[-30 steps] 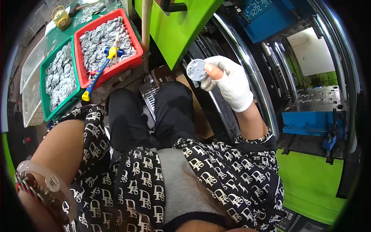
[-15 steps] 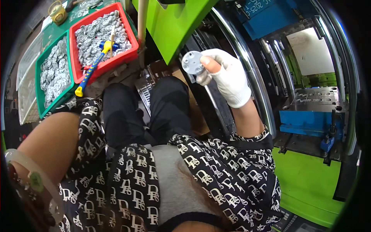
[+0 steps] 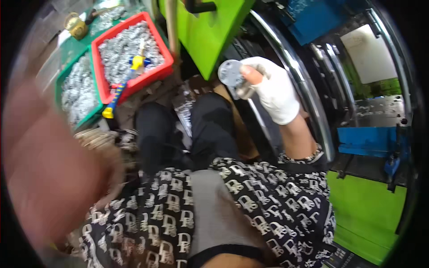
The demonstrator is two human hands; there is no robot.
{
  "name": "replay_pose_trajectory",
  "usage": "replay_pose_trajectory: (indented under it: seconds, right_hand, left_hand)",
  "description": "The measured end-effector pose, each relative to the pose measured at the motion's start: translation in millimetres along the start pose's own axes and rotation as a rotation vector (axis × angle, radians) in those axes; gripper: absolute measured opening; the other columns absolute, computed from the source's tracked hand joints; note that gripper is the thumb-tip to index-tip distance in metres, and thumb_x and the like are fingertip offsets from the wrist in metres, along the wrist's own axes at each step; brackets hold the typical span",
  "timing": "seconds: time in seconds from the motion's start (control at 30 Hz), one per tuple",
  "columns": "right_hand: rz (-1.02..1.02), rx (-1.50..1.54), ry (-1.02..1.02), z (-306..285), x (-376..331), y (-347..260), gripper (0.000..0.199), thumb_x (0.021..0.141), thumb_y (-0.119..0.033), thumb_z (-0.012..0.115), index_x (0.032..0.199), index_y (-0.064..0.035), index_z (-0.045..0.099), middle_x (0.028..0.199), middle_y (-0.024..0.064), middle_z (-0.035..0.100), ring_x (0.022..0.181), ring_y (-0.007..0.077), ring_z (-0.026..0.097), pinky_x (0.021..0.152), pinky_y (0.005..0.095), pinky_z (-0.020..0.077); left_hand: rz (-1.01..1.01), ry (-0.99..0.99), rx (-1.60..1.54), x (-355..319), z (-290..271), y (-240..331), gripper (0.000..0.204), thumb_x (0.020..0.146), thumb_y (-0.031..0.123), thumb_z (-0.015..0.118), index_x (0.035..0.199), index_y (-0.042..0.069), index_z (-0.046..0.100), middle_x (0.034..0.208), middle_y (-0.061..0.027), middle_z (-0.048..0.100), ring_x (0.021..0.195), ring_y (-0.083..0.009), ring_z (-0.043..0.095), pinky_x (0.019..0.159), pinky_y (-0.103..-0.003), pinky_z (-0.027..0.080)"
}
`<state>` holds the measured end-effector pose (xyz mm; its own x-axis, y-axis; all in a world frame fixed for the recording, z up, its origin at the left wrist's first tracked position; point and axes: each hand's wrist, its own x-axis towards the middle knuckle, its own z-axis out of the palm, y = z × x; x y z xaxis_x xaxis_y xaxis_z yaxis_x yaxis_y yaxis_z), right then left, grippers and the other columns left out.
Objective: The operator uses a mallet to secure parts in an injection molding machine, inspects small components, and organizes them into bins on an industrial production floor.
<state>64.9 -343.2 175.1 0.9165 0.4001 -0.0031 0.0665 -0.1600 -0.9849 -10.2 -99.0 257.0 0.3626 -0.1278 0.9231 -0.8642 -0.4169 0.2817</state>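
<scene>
My right hand (image 3: 272, 87), in a white glove with bare thumb tip and fingertips, pinches a round grey metal disc (image 3: 229, 73) by its edge. The disc is held up above my knees, its face turned toward me, beside the machine's shiny bars. Close in on the left, my left hand and forearm (image 3: 58, 165) loom large and smeared by motion. Its fingers cannot be made out, nor whether anything is in them. Behind it stand a red bin (image 3: 167, 67) and a green bin (image 3: 94, 111), both full of similar grey metal pieces.
A yellow-and-blue hammer (image 3: 118, 96) lies across the red bin's rim. Beyond the bins stands a small yellowish kettle (image 3: 77, 29). A bright green machine panel (image 3: 203, 35) hangs ahead, and thick chrome bars (image 3: 297, 71) with a blue block (image 3: 366, 140) fill the right.
My left hand has swung up close into view at the left, blurred. The whole scene has shifted slightly right as my view turned. My right hand still holds the disc.
</scene>
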Motion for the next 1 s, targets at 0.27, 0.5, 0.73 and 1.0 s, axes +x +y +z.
replay_pose_trajectory:
  seconds: [0.27,0.5,0.73,1.0]
  right_hand:
    - [0.033,-0.187,-0.09,7,8,-19,0.023,0.086,-0.021,0.059,0.095,0.0005,0.057,0.074,0.0027,0.059,0.059,0.0061,0.053,0.056,0.0185,0.0435]
    - [-0.327,0.219,-0.18,12,11,0,0.051,0.08,-0.016,0.067,0.121,0.0012,0.042,0.109,0.01,0.054,0.096,0.0161,0.055,0.087,0.0314,0.0443]
    - [-0.3,0.316,-0.093,-10,6,-2,0.057,0.075,-0.015,0.072,0.122,-0.0004,0.042,0.107,0.0093,0.053,0.093,0.0163,0.055,0.086,0.0305,0.0446]
    - [-0.282,0.206,-0.058,-50,3,-8,0.05,0.075,-0.013,0.072,0.115,0.0003,0.046,0.101,0.008,0.054,0.091,0.0145,0.055,0.083,0.0291,0.0455]
  left_hand:
    - [-1.109,-0.223,-0.671,-78,81,-47,0.02,0.089,0.018,0.055,0.096,-0.001,0.058,0.081,-0.0031,0.06,0.072,-0.0067,0.055,0.067,-0.02,0.044]
    - [-1.39,0.039,-1.329,-64,92,-48,0.021,0.089,0.021,0.055,0.09,0.001,0.06,0.077,-0.0025,0.061,0.066,-0.0079,0.057,0.07,-0.023,0.05]
    - [-1.457,0.012,-1.446,-47,115,-40,0.02,0.09,0.023,0.054,0.088,0.004,0.059,0.07,0.001,0.056,0.066,-0.0081,0.056,0.076,-0.029,0.052]
    - [-1.472,-0.117,-1.382,-38,148,-43,0.022,0.092,0.024,0.05,0.098,0.004,0.056,0.079,-0.0016,0.058,0.073,-0.0098,0.057,0.08,-0.032,0.049]
